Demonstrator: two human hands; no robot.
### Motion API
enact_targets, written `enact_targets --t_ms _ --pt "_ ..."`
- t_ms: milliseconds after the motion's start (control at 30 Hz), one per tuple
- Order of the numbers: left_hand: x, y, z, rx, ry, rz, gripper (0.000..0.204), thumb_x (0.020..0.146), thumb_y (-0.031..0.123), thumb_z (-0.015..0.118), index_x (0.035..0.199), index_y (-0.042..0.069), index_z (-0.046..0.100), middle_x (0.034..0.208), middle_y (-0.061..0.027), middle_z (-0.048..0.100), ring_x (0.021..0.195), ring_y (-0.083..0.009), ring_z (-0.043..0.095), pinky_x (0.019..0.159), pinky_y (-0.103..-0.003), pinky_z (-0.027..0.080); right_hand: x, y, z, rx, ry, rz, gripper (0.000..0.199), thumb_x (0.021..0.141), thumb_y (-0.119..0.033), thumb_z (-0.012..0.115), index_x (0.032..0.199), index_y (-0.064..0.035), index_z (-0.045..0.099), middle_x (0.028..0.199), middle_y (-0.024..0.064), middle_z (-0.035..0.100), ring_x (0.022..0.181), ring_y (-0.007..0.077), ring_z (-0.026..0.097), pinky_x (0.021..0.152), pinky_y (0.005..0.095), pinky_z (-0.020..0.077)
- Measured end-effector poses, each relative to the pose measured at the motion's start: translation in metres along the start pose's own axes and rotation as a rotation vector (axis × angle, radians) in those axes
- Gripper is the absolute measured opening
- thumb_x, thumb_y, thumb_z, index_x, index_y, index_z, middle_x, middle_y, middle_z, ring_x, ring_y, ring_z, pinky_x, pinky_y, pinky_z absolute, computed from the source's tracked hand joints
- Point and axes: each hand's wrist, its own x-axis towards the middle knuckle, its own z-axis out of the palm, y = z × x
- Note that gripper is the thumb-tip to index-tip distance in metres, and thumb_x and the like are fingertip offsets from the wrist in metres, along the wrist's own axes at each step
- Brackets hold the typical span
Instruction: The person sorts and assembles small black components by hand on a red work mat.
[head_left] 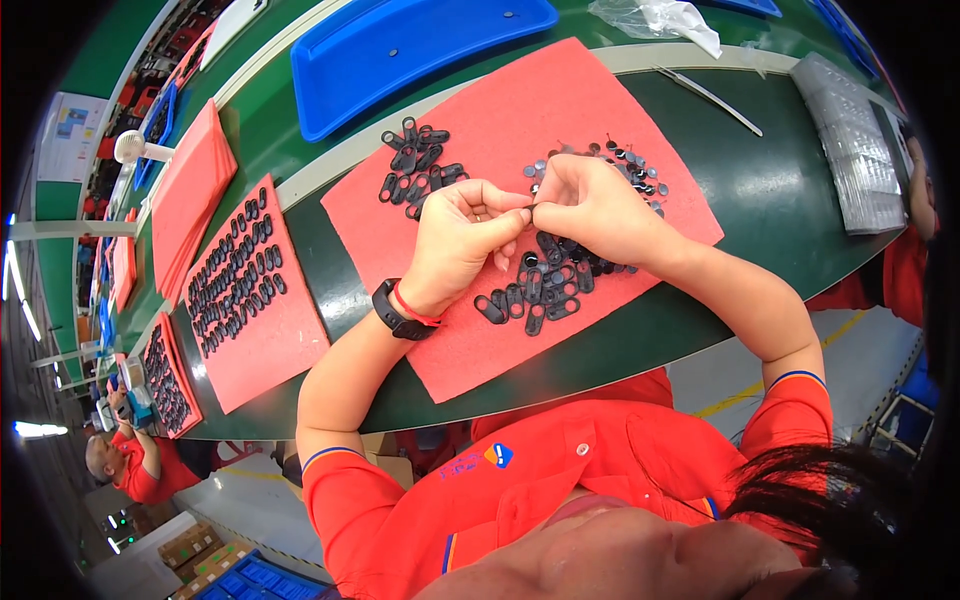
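Above the pink foam mat (450, 350), my left hand (460, 235) and my right hand (600, 205) meet fingertip to fingertip. Both are closed in a pinch on a small black part (531, 209), which the fingers mostly cover. Just below my hands lies a loose pile of black oval pieces with a round hole at one end (535, 295). Another group of such pieces (410, 160) lies beyond my left hand. Small round grey and black discs (640, 170) are scattered behind and beside my right hand.
A blue tray (345, 90) with a few small discs stands at the back. Left are a mat with rows of black pieces (235, 275) and stacked pink sheets (195, 190). Tweezers (710, 100) and clear plastic trays (850, 150) lie right. A co-worker (140, 465) is far left.
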Motion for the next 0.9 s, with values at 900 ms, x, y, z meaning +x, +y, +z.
enact_targets --t_ms 900 --pt "0.002 0.003 0.003 -0.047 0.028 0.050 0.014 0.081 0.004 0.066 0.093 -0.003 0.062 0.080 -0.0081 0.065 0.060 -0.0068 0.058 0.049 -0.017 0.047 -0.004 -0.002 -0.001 -0.032 0.090 -0.156 0.010 0.083 -0.007 0.059 0.085 0.0005 0.053 0.076 0.0016 0.058 0.065 0.0036 0.052 0.057 0.0186 0.0408"
